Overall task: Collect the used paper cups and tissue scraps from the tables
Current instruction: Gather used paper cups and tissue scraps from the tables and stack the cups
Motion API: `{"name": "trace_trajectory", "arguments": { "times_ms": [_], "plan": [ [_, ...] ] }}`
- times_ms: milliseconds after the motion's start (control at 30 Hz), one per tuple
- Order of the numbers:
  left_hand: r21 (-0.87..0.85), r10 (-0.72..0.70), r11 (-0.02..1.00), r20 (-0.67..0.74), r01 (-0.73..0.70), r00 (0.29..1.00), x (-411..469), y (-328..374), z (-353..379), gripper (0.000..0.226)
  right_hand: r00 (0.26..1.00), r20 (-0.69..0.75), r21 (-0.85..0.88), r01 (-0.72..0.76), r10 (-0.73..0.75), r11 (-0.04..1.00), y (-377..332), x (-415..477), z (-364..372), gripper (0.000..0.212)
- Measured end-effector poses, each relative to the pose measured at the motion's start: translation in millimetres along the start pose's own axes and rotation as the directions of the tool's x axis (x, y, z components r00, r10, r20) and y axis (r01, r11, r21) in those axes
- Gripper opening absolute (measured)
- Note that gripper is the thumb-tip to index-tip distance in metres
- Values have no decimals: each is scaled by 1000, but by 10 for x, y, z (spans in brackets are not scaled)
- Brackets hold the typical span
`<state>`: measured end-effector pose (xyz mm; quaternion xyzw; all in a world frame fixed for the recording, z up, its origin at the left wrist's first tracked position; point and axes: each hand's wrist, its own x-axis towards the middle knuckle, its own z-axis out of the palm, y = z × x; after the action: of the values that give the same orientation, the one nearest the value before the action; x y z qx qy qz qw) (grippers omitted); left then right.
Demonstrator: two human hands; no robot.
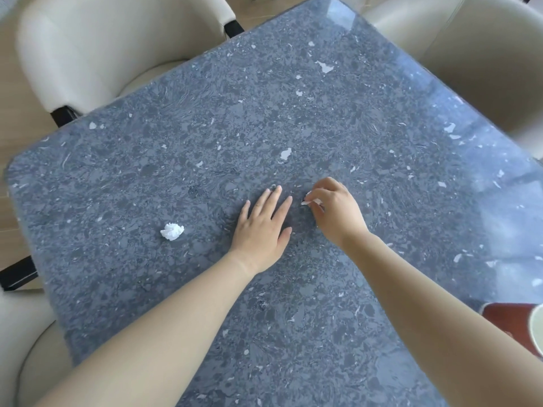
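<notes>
Grey speckled stone table (293, 98) fills the view, with cream chairs (102, 51) drawn up around it. Right hand (338, 210) is curled knuckles-up near the table's middle, fingertips pinched on a small white tissue scrap (308, 199). Left hand (263, 227) lies just beside it, palm down and flat on the stone, fingers spread and holding nothing. A crumpled tissue ball (172, 231) sits loose on the table to the left of that hand, apart from it. A red paper cup (517, 324) shows at the lower right edge, behind the right forearm; its contents cannot be seen.
</notes>
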<state>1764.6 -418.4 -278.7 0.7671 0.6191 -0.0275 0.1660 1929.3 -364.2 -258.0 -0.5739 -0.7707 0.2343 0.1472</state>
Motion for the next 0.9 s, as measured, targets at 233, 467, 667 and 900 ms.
{"name": "trace_trajectory", "arguments": {
  "times_ms": [233, 467, 667, 900],
  "plan": [
    [-34, 23, 999, 68, -21, 997, -348, -161, -122, 61, 996, 80, 75, 44, -50, 996, -361, -313, 184, 18],
    [4, -40, 999, -79, 40, 996, -861, -722, -267, 46, 990, 119, 166, 55, -76, 985, -883, -441, 436, 17],
    [37, -204, 977, -110, 210, 973, -1019, -1177, -375, 44, 985, 146, 182, 69, -96, 981, -1191, -442, 614, 19],
    [-137, -195, 972, -18, 191, 981, -1020, -1190, -356, 41, 989, 128, 190, 45, -70, 981, -1241, -553, 570, 19]
  ]
}}
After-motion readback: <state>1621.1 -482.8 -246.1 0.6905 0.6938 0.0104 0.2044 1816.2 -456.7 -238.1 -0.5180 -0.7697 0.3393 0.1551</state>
